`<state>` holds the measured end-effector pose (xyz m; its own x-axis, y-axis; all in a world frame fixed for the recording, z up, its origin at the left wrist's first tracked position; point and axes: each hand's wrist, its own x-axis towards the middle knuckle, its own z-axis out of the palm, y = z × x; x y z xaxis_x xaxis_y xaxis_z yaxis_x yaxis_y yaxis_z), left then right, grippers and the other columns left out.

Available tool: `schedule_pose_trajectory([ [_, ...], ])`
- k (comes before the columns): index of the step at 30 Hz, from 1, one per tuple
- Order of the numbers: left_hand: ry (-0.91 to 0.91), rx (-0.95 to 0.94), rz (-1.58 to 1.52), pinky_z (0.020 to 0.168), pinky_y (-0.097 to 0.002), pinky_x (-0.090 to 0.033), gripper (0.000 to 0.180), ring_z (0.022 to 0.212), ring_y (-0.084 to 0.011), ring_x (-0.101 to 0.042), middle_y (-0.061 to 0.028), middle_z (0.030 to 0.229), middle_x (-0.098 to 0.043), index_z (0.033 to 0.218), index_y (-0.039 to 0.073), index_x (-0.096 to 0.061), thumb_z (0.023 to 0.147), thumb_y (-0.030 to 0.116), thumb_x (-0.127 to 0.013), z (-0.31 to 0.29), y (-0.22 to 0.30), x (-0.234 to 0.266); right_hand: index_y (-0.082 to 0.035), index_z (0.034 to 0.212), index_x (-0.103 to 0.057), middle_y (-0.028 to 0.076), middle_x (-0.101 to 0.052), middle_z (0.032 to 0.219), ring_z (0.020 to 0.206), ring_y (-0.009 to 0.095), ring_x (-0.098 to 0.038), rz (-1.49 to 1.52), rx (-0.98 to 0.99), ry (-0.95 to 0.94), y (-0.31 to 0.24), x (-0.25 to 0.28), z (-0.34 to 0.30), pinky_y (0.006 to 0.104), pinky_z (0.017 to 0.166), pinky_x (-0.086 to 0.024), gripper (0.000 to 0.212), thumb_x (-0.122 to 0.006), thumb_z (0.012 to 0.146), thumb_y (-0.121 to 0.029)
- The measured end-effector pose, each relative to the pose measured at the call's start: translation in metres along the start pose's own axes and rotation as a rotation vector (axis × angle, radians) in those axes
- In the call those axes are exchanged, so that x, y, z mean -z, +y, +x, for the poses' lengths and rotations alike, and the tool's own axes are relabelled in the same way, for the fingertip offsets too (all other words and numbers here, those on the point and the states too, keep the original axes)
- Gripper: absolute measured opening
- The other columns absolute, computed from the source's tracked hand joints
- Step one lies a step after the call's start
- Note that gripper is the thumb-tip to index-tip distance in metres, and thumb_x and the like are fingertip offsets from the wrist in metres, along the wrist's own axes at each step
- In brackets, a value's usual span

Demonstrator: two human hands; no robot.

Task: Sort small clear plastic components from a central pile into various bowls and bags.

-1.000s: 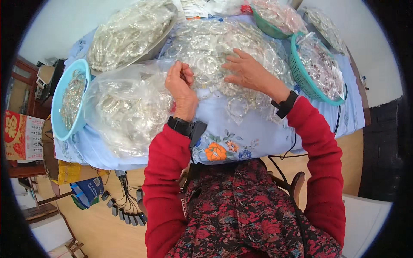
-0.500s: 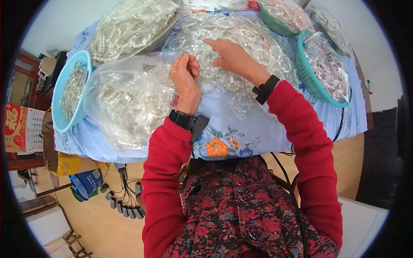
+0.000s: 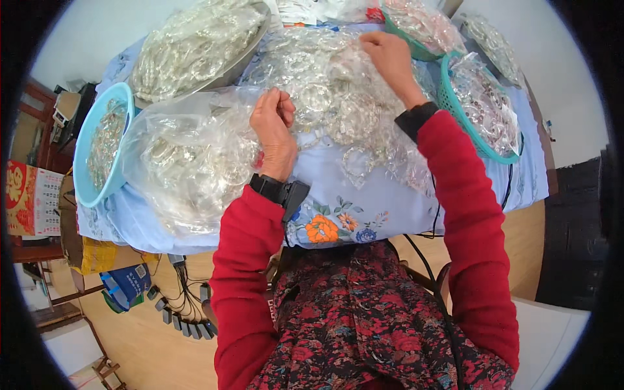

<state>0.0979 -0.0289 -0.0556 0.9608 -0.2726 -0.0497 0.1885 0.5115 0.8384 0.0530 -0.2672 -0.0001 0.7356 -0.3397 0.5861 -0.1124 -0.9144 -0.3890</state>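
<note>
My left hand (image 3: 273, 133) is raised at the right edge of a large clear plastic bag (image 3: 188, 162) filled with silvery pieces. Its fingers curl in towards the palm, and whatever they may hold is hidden. Farther off to the right, my right hand (image 3: 394, 65) bends down over a wide pile of small clear packets (image 3: 318, 78) with shiny, jewellery-like pieces inside. Thumb and fingers come together at its tip; I cannot make out what is between them. Some packets (image 3: 361, 166) spread from the pile towards me on the blue flowered cloth (image 3: 318, 188).
A light blue basin (image 3: 81, 153) of small pieces stands at the left. Behind it, a metal bowl (image 3: 260, 32) is heaped with packets. Two green baskets (image 3: 448, 97) of packets and another heaped container (image 3: 491, 45) line the right. A black cable (image 3: 416, 253) hangs by the table's front edge.
My right hand has moved right and farther away over the pile, and its outstretched forefinger has drawn in. My left hand has barely moved. The whole view has shifted slightly.
</note>
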Motion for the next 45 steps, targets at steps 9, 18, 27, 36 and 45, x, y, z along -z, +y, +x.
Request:
schedule_pose_trajectory([
  [9,0.041,0.015,0.021,0.044,-0.0203,-0.03,0.021,0.048,-0.0059,-0.041,0.001,0.059,-0.052,0.072,0.007,-0.055,0.087,0.021,-0.053,0.0,0.003,-0.001,-0.002,0.122,-0.052,0.02,-0.057,0.118,0.109,0.036,-0.053,0.05,-0.018,-0.157,0.031,-0.04,0.048,0.0402,0.091,-0.042,0.062,-0.06,0.08,-0.047],
  [18,0.056,0.052,0.004,0.046,-0.0201,-0.029,0.022,0.049,-0.0054,-0.041,0.0011,0.059,-0.053,0.071,0.007,-0.056,0.088,0.022,-0.055,-0.007,0.002,-0.005,-0.013,0.12,-0.058,0.017,-0.052,0.126,0.108,0.033,-0.055,-0.086,0.21,-0.491,-0.05,-0.133,0.101,0.0395,0.09,-0.044,0.065,-0.058,0.076,-0.059],
  [27,0.046,0.08,-0.015,0.046,-0.0198,-0.028,0.022,0.05,-0.0051,-0.041,0.0009,0.059,-0.053,0.071,0.008,-0.057,0.087,0.022,-0.055,-0.004,0.001,-0.006,-0.022,0.114,-0.063,0.012,-0.063,0.1,0.1,0.036,-0.057,-0.132,0.221,-0.758,-0.054,-0.129,0.094,0.0466,0.087,-0.045,0.055,-0.061,0.068,-0.052],
  [36,0.076,0.086,-0.027,0.042,-0.0197,-0.027,0.021,0.046,-0.0045,-0.039,0.0015,0.057,-0.052,0.071,0.008,-0.056,0.086,0.021,-0.055,-0.001,0.002,-0.006,-0.015,0.11,-0.064,0.013,-0.061,0.104,0.1,0.035,-0.055,-0.144,0.401,-0.75,-0.056,-0.058,0.043,0.0428,0.085,-0.046,0.048,-0.067,0.069,-0.04],
  [45,0.054,0.045,-0.011,0.041,-0.0194,-0.027,0.02,0.045,-0.0044,-0.038,0.0015,0.057,-0.051,0.07,0.007,-0.056,0.086,0.02,-0.054,-0.002,0.002,-0.006,-0.012,0.108,-0.064,0.015,-0.061,0.108,0.1,0.034,-0.056,-0.066,0.521,-0.662,-0.066,0.015,0.002,0.0414,0.085,-0.046,0.045,-0.065,0.074,-0.042],
])
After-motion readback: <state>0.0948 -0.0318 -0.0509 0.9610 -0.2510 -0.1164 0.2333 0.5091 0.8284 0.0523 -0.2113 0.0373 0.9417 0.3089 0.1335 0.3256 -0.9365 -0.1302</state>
